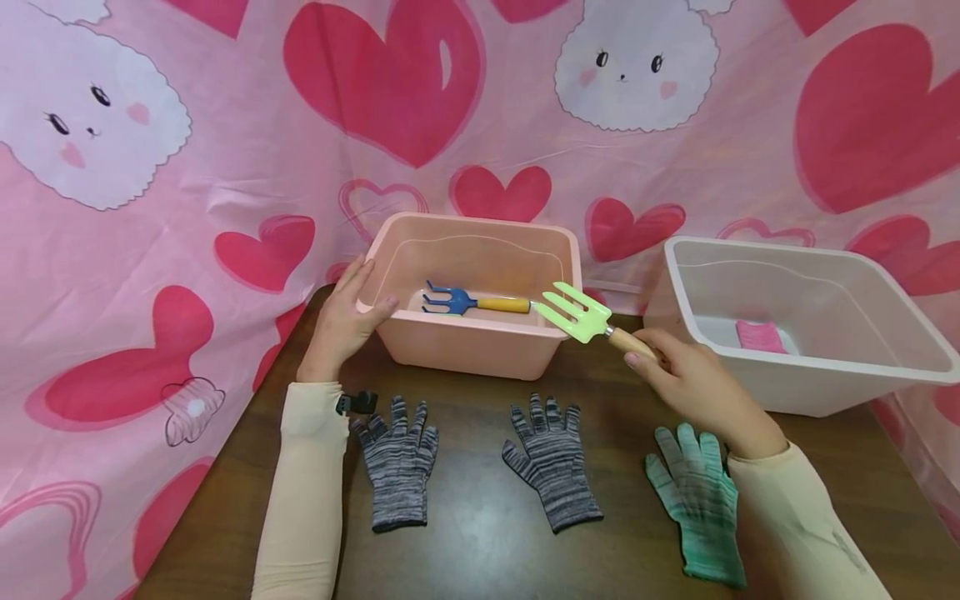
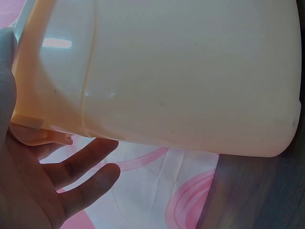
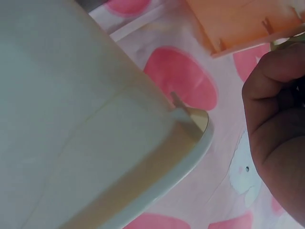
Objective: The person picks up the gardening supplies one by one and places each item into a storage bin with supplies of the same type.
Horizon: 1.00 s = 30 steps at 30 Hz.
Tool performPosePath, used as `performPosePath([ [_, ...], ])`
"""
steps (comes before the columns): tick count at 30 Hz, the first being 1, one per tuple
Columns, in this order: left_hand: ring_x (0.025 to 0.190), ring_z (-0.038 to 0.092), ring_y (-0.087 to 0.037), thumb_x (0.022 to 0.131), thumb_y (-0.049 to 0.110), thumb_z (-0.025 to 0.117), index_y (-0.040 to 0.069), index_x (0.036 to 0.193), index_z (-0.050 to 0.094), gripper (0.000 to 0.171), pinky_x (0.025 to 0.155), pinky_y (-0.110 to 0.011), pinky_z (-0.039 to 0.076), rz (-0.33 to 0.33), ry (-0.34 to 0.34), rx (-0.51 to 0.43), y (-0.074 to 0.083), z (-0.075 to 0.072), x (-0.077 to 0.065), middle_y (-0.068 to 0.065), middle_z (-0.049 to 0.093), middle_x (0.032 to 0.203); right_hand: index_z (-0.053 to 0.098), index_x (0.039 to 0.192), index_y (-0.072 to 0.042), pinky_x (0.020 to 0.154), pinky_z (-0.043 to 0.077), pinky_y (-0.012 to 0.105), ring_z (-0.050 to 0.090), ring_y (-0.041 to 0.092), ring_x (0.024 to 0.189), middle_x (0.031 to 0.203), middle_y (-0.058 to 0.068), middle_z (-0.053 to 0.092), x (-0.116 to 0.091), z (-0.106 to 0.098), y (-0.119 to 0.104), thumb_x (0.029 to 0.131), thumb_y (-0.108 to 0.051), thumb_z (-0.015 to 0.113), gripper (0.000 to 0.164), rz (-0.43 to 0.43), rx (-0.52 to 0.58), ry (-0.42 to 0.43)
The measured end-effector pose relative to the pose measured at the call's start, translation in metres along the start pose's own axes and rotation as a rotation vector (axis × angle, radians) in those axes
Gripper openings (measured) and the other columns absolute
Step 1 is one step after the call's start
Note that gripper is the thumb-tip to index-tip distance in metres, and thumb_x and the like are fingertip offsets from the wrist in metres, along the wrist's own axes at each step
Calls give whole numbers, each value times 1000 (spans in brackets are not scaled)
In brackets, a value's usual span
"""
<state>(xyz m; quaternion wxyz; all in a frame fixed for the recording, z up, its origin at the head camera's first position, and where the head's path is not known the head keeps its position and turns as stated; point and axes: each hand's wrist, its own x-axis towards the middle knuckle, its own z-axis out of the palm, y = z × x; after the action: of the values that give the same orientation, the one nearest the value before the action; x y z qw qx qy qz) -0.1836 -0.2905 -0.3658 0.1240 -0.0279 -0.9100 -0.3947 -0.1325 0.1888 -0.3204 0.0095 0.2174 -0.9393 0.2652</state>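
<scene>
My right hand (image 1: pixel 697 383) grips the wooden handle of a light green garden hand fork (image 1: pixel 588 321), its tines pointing left over the right front corner of the pink bin (image 1: pixel 472 346). Inside that bin lies a blue hand cultivator (image 1: pixel 457 301) with a yellow handle. At the bin's left front corner my left hand (image 1: pixel 345 321) holds the rim, thumb over the front edge. The left wrist view shows its fingers (image 2: pixel 90 191) spread along the bin's outer side. In the right wrist view, the curled right hand (image 3: pixel 281 119) hides most of the fork.
A white bin (image 1: pixel 810 383) stands on the right with a pink folded piece (image 1: pixel 760 337) in it. Two grey striped gloves (image 1: pixel 399 475) (image 1: pixel 557 467) and a green glove (image 1: pixel 697 500) lie on the dark table (image 1: pixel 480 554). A heart-patterned cloth (image 1: pixel 300 167) hangs behind.
</scene>
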Motion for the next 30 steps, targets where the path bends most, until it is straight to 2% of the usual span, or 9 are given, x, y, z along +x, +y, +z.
performPosePath([
  [7, 149, 24, -36, 89, 58, 67, 19, 160, 33, 88, 115, -62, 23, -25, -15, -9, 2, -2, -1, -2, 22, 167, 61, 110, -12, 55, 40, 35, 47, 18, 61, 70, -1, 47, 21, 3, -2, 101, -33, 63, 23, -58, -29, 27],
  [13, 149, 24, -35, 89, 59, 67, 20, 160, 33, 88, 115, -62, 23, -24, -22, -13, 3, -2, 0, -2, 22, 167, 60, 118, -12, 56, 42, 36, 49, 20, 62, 70, 0, 47, 34, 7, -2, 100, -34, 63, 27, -71, -62, 27],
  [17, 149, 24, -35, 88, 63, 66, 20, 160, 32, 90, 115, -63, 23, -26, -23, -8, 3, -1, 0, -2, 21, 167, 59, 125, -12, 60, 45, 37, 53, 23, 66, 72, 1, 52, 43, 8, -5, 100, -41, 62, 38, -36, -85, -20],
  [24, 149, 24, -34, 87, 63, 66, 21, 160, 33, 91, 115, -63, 23, -26, -19, -13, 2, 0, 0, -1, 22, 167, 62, 125, -4, 63, 48, 40, 55, 24, 70, 76, 3, 58, 60, 8, -7, 98, -35, 66, 42, -75, -82, -5],
  [27, 150, 23, -34, 86, 63, 67, 21, 160, 33, 92, 114, -64, 23, -34, -24, -17, 2, -1, 0, -1, 21, 167, 62, 127, -3, 63, 48, 40, 55, 24, 70, 77, 3, 59, 64, 7, -8, 97, -33, 67, 43, -87, -96, 4],
  [30, 150, 23, -34, 87, 62, 67, 21, 160, 32, 91, 114, -64, 23, -39, -25, -15, 1, -2, 0, -1, 21, 167, 64, 123, -4, 65, 49, 41, 56, 26, 71, 76, 3, 59, 68, 8, -10, 97, -32, 69, 39, -96, -106, 16],
])
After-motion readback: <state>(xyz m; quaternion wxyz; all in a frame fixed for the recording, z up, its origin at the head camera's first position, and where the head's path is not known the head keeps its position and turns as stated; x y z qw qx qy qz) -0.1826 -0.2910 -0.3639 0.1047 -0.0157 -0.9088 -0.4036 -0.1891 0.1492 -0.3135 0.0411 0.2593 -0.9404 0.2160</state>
